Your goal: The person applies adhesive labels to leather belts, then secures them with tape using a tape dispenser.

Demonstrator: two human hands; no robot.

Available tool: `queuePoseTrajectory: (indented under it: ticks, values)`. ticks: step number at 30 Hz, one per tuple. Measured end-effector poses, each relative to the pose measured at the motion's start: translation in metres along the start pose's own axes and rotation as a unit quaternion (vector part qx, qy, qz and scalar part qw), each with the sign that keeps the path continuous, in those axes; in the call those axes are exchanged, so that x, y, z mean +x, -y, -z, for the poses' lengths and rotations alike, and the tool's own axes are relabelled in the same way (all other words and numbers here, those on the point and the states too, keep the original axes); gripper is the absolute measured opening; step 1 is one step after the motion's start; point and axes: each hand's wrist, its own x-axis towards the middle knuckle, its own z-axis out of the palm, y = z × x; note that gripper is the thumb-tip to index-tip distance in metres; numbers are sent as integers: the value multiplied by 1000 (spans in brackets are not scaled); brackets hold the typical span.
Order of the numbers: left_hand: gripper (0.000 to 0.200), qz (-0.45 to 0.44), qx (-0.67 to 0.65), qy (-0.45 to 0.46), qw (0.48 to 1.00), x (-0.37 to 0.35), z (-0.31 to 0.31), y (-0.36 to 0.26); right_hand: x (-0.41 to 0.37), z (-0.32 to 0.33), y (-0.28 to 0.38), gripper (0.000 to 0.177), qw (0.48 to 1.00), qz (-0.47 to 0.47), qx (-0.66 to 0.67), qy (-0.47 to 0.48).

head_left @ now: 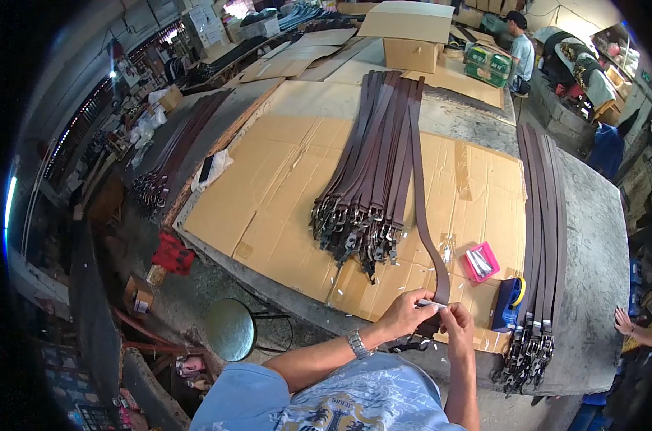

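Near the table's front edge, my left hand [410, 314] pinches a dark brown belt [428, 244] close to its buckle end, with a small white strip at the fingertips. My right hand [457, 323] closes on the same strip from the other side. The belt runs away from me across the cardboard [283, 187]. To its left lies a fanned pile of dark belts [376, 158], buckles toward me. A pink box [480, 261] with white strips sits beyond my right hand, and a blue tape dispenser [510, 304] stands right of it.
More belts [543, 215] lie along the right side, others [186, 144] on the left. A round stool [230, 330] stands at the lower left. Behind are a cardboard box [410, 54] and a seated person [520, 54]. Another person's hand [624, 320] touches the right edge.
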Motion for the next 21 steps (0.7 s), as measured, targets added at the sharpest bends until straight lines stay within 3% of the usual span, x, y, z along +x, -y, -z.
queuePoseTrajectory:
  ticks: [2,4,6,8,10,11,13,14,16,18,19,20,21]
  values:
    - [21,34,-48,-7,998,-1,-3,9,2,4,-9,16,1000,0,-3,-6]
    - [20,7,-15,-7,1000,-2,-6,5,4,5,-11,15,1000,-3,-7,-10]
    - [20,33,-134,12,990,-1,-10,2,6,5,-8,13,999,17,-6,-28]
    - [23,59,-166,27,984,2,-13,0,7,6,2,14,998,24,-42,-47]
    - [25,-9,35,-131,991,4,-23,3,11,11,8,15,994,32,-78,-72]
    - [26,-73,141,-190,969,2,-23,5,14,15,6,15,980,41,-169,-102]
    - [24,-85,153,-157,972,-4,-21,-7,11,12,27,14,934,53,-320,-150]
    - [22,-94,166,-130,973,-10,-20,-15,12,11,28,14,934,51,-317,-157]
    - [21,-52,126,-81,987,-15,-24,-19,11,10,28,12,888,196,-390,-146]
    - [26,5,62,-82,995,-12,-30,-7,10,3,33,13,875,237,-402,-127]
    - [33,60,101,-43,992,-12,-25,-10,10,0,32,14,847,282,-435,-114]
    - [33,61,103,-52,991,-10,-22,-4,10,-4,31,15,817,326,-465,-100]
    - [34,92,17,-41,995,-7,-23,10,8,-5,28,15,803,333,-486,-90]
